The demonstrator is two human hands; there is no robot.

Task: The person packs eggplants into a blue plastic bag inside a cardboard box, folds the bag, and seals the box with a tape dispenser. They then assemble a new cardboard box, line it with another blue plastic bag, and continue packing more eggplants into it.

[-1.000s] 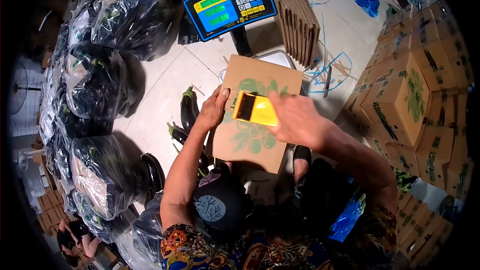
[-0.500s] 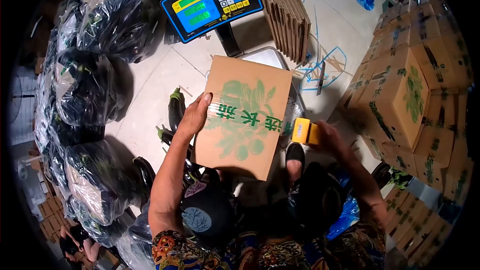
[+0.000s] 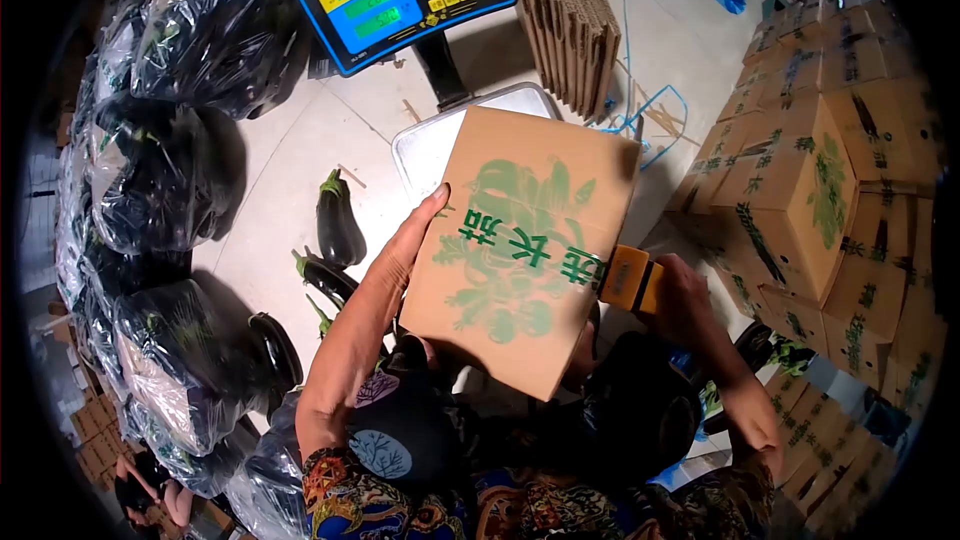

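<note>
A closed cardboard box (image 3: 520,240) with green printed characters and vegetable pictures is tilted in front of me, above my lap. My left hand (image 3: 415,230) grips its left edge, thumb on the top face and the other fingers hidden behind. In my right hand (image 3: 685,300) is a yellow tape dispenser (image 3: 628,280) with a black band, held against the box's right edge. Behind the box, the metal platform of a scale (image 3: 425,152) shows in part.
The scale's lit display (image 3: 405,5) stands at the top. Flattened cartons (image 3: 565,25) lean beside it. Bagged eggplants (image 3: 160,170) line the left, and loose eggplants (image 3: 340,223) lie on the floor. Stacked boxes (image 3: 790,200) rise at the right.
The box has shifted right and turned slightly clockwise with my left hand on it. My right hand and the tape dispenser have moved right and a little nearer to me. The scale's digits differ.
</note>
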